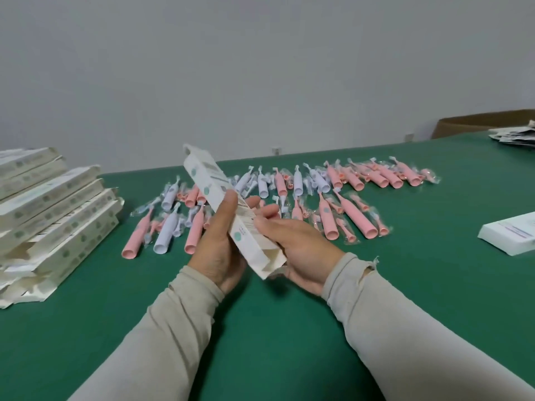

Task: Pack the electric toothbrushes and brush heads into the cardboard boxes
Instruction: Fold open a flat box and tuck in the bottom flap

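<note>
Left hand [223, 250], right hand [301, 250] — both gripping tilted box [231, 209] between them

The person wears a long-sleeved top in a pale beige-grey, the fabric smooth and close-fitting along both forearms. The left sleeve [173, 322] ends in a plain cuff at the wrist, with soft creases gathered just behind it. The right sleeve [405, 319] is worn at its cuff: the edge is frayed, a short thread sticks up from it, and a torn slit opens in the cloth near the wrist. The left hand [220, 253] and right hand [304, 250] are bare, with no gloves, rings or watch showing.
</note>
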`<state>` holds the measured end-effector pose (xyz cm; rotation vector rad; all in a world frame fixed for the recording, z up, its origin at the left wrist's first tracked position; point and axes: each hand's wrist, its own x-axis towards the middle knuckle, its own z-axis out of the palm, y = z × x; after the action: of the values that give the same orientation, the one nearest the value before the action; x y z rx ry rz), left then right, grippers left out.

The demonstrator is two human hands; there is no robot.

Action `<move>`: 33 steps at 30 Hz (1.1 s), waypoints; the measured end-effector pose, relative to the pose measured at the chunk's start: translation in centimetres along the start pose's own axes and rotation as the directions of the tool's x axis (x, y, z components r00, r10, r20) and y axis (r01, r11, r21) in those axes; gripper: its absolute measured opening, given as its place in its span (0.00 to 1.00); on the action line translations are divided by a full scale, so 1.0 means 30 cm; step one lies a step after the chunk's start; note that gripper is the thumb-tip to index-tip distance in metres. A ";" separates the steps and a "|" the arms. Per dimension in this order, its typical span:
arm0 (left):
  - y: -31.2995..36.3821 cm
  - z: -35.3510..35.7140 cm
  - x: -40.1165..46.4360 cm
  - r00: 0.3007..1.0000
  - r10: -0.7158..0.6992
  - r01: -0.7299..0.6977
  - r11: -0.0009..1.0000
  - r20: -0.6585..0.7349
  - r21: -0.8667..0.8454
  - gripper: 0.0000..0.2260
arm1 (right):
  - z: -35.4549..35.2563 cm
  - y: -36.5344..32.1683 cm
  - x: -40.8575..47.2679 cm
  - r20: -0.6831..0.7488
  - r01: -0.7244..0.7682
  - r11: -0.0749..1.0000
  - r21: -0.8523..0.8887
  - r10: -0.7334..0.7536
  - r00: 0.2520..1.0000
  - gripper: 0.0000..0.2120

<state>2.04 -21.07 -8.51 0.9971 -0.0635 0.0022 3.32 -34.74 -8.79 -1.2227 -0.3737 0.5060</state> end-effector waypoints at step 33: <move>-0.001 -0.011 0.029 1.000 0.013 -0.017 0.934 -0.014 -0.356 0.21 | 0.048 0.058 0.015 -0.042 0.469 0.670 -0.576 -0.597 0.801 0.12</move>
<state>2.91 -20.83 -8.68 0.6326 -0.0583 0.0104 2.64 -32.92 -10.00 -1.6128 -0.6862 -0.2934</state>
